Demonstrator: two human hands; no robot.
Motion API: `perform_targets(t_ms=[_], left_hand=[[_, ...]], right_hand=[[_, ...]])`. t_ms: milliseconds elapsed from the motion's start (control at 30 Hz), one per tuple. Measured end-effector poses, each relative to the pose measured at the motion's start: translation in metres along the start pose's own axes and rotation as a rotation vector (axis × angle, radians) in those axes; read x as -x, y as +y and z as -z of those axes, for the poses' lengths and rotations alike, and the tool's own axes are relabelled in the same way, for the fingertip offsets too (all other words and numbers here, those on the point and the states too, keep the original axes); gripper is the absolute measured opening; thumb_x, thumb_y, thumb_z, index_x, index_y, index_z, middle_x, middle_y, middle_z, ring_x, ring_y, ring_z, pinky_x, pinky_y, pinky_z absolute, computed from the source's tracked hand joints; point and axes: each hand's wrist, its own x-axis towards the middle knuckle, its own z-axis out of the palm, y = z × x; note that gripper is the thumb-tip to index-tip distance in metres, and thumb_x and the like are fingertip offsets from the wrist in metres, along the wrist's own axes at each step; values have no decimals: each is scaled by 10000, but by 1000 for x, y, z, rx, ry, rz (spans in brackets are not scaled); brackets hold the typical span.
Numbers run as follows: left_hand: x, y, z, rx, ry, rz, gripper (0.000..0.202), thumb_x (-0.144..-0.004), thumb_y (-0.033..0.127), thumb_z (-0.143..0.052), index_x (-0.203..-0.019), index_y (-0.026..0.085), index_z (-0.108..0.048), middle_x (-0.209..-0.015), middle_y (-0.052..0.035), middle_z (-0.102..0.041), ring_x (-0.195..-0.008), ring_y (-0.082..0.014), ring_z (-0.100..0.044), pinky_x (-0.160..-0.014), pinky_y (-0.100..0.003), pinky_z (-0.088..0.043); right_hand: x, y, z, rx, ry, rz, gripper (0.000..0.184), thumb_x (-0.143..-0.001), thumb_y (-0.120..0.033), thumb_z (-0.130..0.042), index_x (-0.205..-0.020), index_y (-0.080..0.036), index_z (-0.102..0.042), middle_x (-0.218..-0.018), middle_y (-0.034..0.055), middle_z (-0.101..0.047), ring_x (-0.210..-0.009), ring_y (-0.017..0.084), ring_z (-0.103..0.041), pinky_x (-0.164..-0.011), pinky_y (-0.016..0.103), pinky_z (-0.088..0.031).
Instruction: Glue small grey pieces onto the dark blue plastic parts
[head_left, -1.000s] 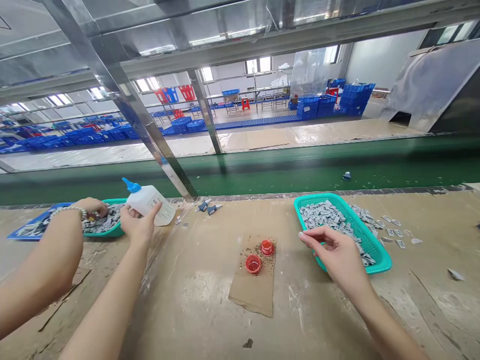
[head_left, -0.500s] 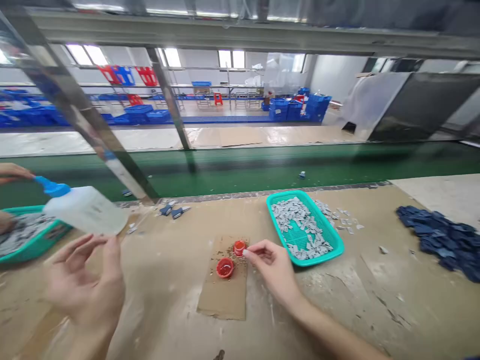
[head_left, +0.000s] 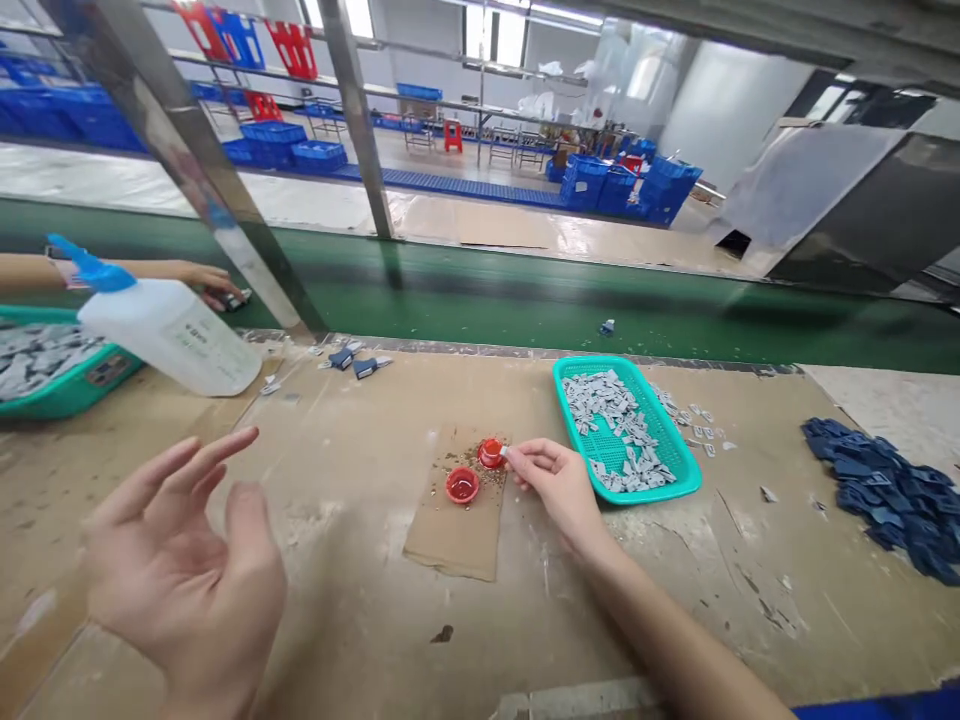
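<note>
Fingertips (head_left: pixel 514 455) of your right hand (head_left: pixel 559 490) pinch a pale piece (head_left: pixel 503 452) at the red cap (head_left: pixel 490 453), which sits on cardboard (head_left: pixel 442 540) to spare the bench (head_left: pixel 345 620); your left hand (head_left: pixel 180 570) hangs open, empty.

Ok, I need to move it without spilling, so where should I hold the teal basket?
Grip the teal basket's raised rim at its near right corner, from the front: the loose gray pieces lie further along that side.

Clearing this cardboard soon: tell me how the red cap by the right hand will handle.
The red cap looks like thin moulded plastic, so probably light and stiff. Being round, it could roll if tipped onto its side. Grit on the cardboard may make it catch when pushed.
</note>
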Motion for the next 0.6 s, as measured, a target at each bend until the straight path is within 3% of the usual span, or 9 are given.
perform_targets(t_ms=[233,600], left_hand=[[27,-1,8,65,12,147,544,-695,139,-700,-1216,211,-561,-1063,-108,-641,-1077,-311,-604,-999,-589,-403],[32,9,8,97,-70,269,438,-739,189,-685,-1153,290,-582,-1016,-45,-655,-1035,-258,-616,-1015,-532,-429]], right_hand=[[-7,6,1,57,16,-1,320,-710,-426,-758,-787,-131,-663,-694,41,-668,-580,102,-511,-548,213,-386],[-11,12,2,111,13,22,382,-701,-475,-751,-805,-118,-665,-722,69,-670,-592,126,-519,-562,247,-394]])
